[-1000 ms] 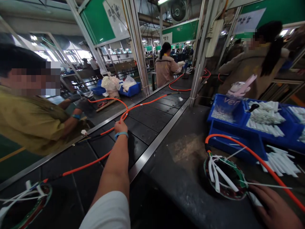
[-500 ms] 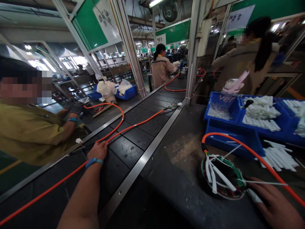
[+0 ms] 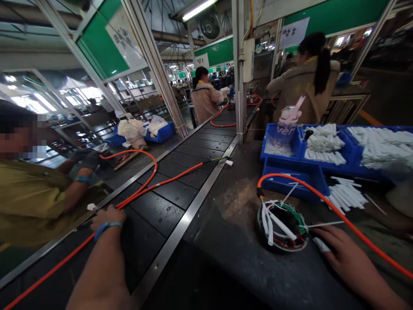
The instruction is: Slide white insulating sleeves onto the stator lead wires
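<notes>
My left hand [image 3: 108,218] reaches over the conveyor and is closed round an orange cable [image 3: 61,257]; other orange cable lengths run out just beyond its fingers. On the dark bench at the right, my right hand [image 3: 345,256] has its fingers stretched out beside a wound motor stator ring [image 3: 301,239]. Its fingertips come to the ring's right edge, and something white covers or lies at one finger. White sleeves [image 3: 268,224] and loose cable ties [image 3: 324,224] stick out of the ring. An orange cable [image 3: 342,213] arches from the ring over to the right edge.
The conveyor [image 3: 174,196] has a metal rail [image 3: 187,217] on the bench side. Blue bins [image 3: 292,165] hold white sleeves, with a loose pile of white sleeves [image 3: 345,193] beside them. A person in yellow [image 3: 32,193] handles cable across the conveyor. An upright post [image 3: 240,94] stands ahead.
The view has turned right, so the scene sits further left. My left hand has shifted nearer along the cables. The cable end by the far rail now lies over the rail. My right hand stays by the ring.
</notes>
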`<state>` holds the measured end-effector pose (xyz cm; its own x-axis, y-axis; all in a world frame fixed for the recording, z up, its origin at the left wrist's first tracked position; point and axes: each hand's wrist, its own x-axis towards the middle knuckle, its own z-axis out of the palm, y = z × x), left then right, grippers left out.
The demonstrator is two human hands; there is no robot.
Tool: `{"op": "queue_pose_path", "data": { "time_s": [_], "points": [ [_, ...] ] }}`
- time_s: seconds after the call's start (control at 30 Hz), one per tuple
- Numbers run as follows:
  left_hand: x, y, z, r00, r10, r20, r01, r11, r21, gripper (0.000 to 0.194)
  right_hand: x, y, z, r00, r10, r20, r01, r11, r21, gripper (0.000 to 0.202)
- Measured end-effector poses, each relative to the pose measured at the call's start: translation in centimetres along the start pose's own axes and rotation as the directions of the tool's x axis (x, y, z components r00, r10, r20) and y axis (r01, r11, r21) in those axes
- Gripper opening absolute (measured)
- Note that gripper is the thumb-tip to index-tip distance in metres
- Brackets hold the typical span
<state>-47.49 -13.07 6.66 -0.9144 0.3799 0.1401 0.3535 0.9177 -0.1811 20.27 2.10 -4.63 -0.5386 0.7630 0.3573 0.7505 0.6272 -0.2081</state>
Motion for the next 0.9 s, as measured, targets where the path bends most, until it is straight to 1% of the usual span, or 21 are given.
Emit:
{"op": "queue_pose_path", "data": {
  "time_s": [0.07, 0.1, 0.17, 0.2, 0.27, 0.33, 0.4, 0.47, 0.53, 0.57, 0.63, 0.73, 0.8, 0.83, 0.9],
  "points": [
    [-0.5, 2.3, 0.1, 0.99, 0.137, -0.036, -0.138, 0.99, -0.025, 0.052, 0.1, 0.0, 0.1, 1.0, -0.004, -0.005, 0.004, 1.0, -0.006, 0.042],
    [-0.8, 3.8, 0.2, 0.974, 0.22, -0.054, -0.222, 0.974, -0.033, 0.054, 0.1, 0.0, 0.2, 1.0, -0.008, -0.004, 0.008, 1.0, -0.006, 0.042],
    [-1.2, 7.4, 0.5, 0.92, 0.382, -0.084, -0.386, 0.921, -0.045, 0.055, 0.1, 0.0, 0.2, 1.0, -0.006, 0.001, 0.006, 1.0, -0.003, 0.042],
    [-1.2, 9.3, 0.7, 0.894, 0.44, -0.091, -0.445, 0.894, -0.051, 0.055, 0.0, 0.0, 0.3, 1.0, -0.002, 0.005, 0.002, 1.0, -0.002, 0.042],
    [-1.2, 12.9, 0.8, 0.856, 0.507, -0.099, -0.514, 0.855, -0.069, 0.056, 0.0, -0.1, 0.2, 1.0, 0.009, 0.011, -0.009, 1.0, -0.003, 0.044],
    [-1.0, 15.9, 0.8, 0.847, 0.523, -0.09, -0.53, 0.842, -0.098, 0.054, -0.1, -0.3, 0.0, 1.0, 0.018, 0.019, -0.018, 1.0, -0.001, 0.044],
    [-0.7, 17.7, 0.7, 0.85, 0.522, -0.065, -0.526, 0.84, -0.132, 0.048, -0.1, -0.5, -0.1, 0.999, 0.027, 0.022, -0.027, 1.0, 0.008, 0.044],
    [-0.3, 18.5, 0.4, 0.847, 0.53, -0.038, -0.528, 0.833, -0.165, 0.041, 0.0, -0.7, -0.2, 0.999, 0.042, 0.024, -0.042, 0.999, 0.017, 0.044],
    [0.2, 18.3, -0.1, 0.848, 0.53, -0.028, -0.525, 0.83, -0.191, 0.037, 0.0, -0.7, -0.2, 0.998, 0.054, 0.031, -0.055, 0.998, 0.022, 0.044],
    [0.5, 18.0, -0.4, 0.856, 0.516, -0.035, -0.511, 0.836, -0.2, 0.037, -0.1, -0.6, -0.1, 0.998, 0.06, 0.034, -0.061, 0.998, 0.021, 0.044],
    [1.3, 17.3, -1.0, 0.894, 0.442, -0.072, -0.446, 0.869, -0.213, 0.041, -0.1, -0.3, 0.0, 0.998, 0.055, 0.031, -0.056, 0.998, 0.02, 0.043],
    [2.2, 17.1, -1.5, 0.954, 0.278, -0.108, -0.297, 0.925, -0.236, 0.044, -0.2, 0.1, 0.3, 0.999, 0.041, 0.02, -0.041, 0.999, 0.026, 0.04],
    [2.4, 17.7, -1.2, 0.974, 0.21, -0.088, -0.225, 0.941, -0.251, 0.041, -0.1, 0.1, 0.3, 0.999, 0.04, 0.014, -0.04, 0.999, 0.03, 0.04],
    [2.2, 18.2, -0.8, 0.978, 0.194, -0.076, -0.207, 0.943, -0.259, 0.04, -0.1, 0.0, 0.2, 0.999, 0.041, 0.01, -0.041, 0.999, 0.03, 0.04],
    [1.5, 19.0, 0.1, 0.978, 0.197, -0.064, -0.207, 0.937, -0.282, 0.042, 0.0, -0.2, 0.0, 0.999, 0.041, 0.004, -0.041, 0.999, 0.034, 0.04]
  ]
}}
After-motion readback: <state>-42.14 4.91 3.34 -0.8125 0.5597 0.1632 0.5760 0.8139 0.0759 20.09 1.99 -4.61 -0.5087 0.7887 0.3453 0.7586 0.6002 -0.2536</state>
